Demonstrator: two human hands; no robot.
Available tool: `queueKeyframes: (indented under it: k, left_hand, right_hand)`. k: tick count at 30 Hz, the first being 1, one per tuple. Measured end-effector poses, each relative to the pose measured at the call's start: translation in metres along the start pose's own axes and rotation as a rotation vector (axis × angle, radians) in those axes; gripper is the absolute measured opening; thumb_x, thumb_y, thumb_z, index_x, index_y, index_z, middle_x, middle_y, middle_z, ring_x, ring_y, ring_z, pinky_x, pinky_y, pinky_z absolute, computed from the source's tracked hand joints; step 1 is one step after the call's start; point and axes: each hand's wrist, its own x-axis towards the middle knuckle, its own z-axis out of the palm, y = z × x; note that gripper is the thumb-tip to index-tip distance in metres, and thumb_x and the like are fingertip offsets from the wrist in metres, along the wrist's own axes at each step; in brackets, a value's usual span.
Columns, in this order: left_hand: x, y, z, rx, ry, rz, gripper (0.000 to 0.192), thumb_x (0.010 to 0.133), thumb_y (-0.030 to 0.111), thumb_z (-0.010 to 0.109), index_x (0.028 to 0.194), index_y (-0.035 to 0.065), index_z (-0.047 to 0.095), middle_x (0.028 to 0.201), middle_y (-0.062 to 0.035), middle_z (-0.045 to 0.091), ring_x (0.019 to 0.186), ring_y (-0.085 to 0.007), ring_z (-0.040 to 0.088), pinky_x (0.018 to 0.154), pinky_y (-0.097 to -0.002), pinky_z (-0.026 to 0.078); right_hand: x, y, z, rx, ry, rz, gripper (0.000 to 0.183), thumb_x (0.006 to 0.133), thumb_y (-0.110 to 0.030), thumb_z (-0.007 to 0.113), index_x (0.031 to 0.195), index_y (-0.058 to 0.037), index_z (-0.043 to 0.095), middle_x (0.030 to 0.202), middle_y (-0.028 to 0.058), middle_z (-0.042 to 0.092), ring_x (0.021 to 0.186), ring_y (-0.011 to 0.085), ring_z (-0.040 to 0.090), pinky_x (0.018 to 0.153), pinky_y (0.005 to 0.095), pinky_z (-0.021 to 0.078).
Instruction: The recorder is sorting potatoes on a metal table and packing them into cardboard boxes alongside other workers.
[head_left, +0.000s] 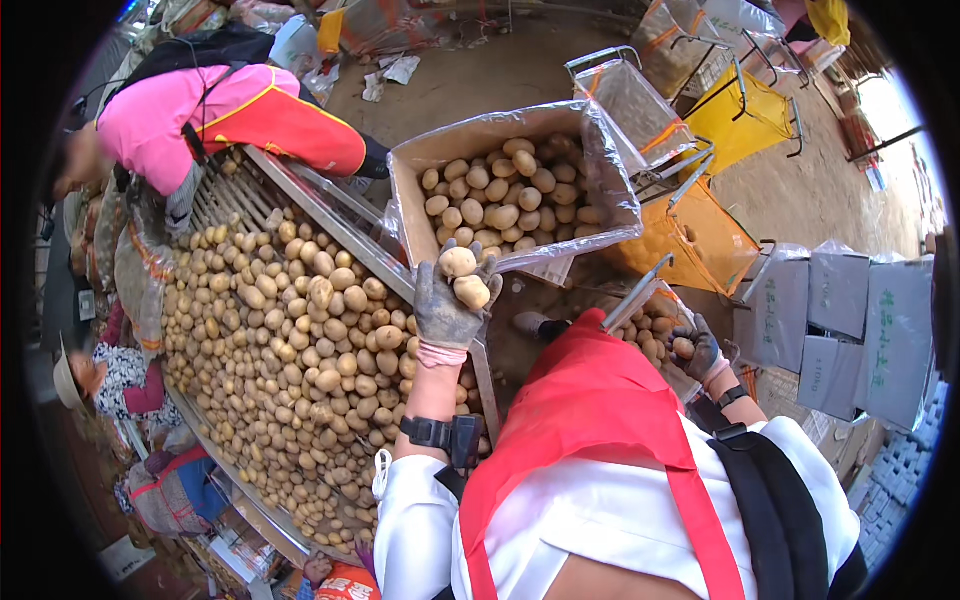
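My left hand, in a soiled grey work glove, is palm up and cradles two pale potatoes. It is by the metal edge of the sorting table, at the near side of a plastic-lined cardboard box partly filled with potatoes. A broad heap of potatoes covers the table to the left of that arm. Off to the right, my right hand, also gloved, has its fingers around one potato. Below it is an open bag on a metal frame with potatoes inside.
A co-worker in a pink top leans over the slatted end of the table. Other people sit along its far left side. Framed orange and yellow bags stand ahead right. Packed cartons are stacked at right.
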Motion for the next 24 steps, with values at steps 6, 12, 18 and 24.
queueKeyframes:
  k: [6,12,18,24]
  left_hand:
    - [0.031,0.019,-0.004,0.255,0.153,0.053,0.045,0.101,0.042,0.048,0.138,0.0171,0.052,0.139,-0.0156,0.055,0.124,-0.0393,0.054,0.101,-0.0581,0.045]
    - [0.031,0.041,-0.043,0.210,0.191,-0.011,0.037,0.097,0.038,0.062,0.125,0.0142,0.059,0.118,-0.0168,0.065,0.084,-0.0259,0.066,0.067,-0.0384,0.057]
    - [0.018,0.046,-0.028,0.266,0.341,0.031,0.048,0.100,0.050,0.050,0.125,0.0100,0.057,0.103,-0.0114,0.068,0.077,-0.0225,0.064,0.062,-0.0357,0.057]
    - [0.020,0.045,-0.008,0.303,0.474,0.138,0.047,0.100,0.047,0.053,0.132,0.0128,0.055,0.117,-0.0082,0.067,0.094,-0.0227,0.066,0.075,-0.0394,0.058]
  right_hand:
    - [-0.020,0.005,0.004,-0.270,-0.019,-0.288,0.022,0.100,-0.029,0.056,0.111,-0.0105,0.062,0.092,0.0035,0.064,0.082,0.0211,0.064,0.067,0.0327,0.0512]
    - [-0.014,-0.044,0.063,-0.086,-0.164,-0.225,0.032,0.102,-0.033,0.051,0.113,-0.0065,0.064,0.098,0.0059,0.066,0.091,0.0141,0.063,0.073,0.0268,0.0505]
    - [0.001,-0.074,0.074,-0.120,-0.230,-0.066,0.037,0.101,-0.043,0.054,0.103,-0.0068,0.064,0.084,0.0074,0.066,0.065,0.0151,0.059,0.051,0.0234,0.0437]
    - [0.020,-0.076,0.000,-0.005,-0.195,-0.065,0.028,0.102,-0.031,0.050,0.103,-0.0046,0.059,0.091,0.0090,0.065,0.078,0.0195,0.062,0.068,0.0329,0.0569]
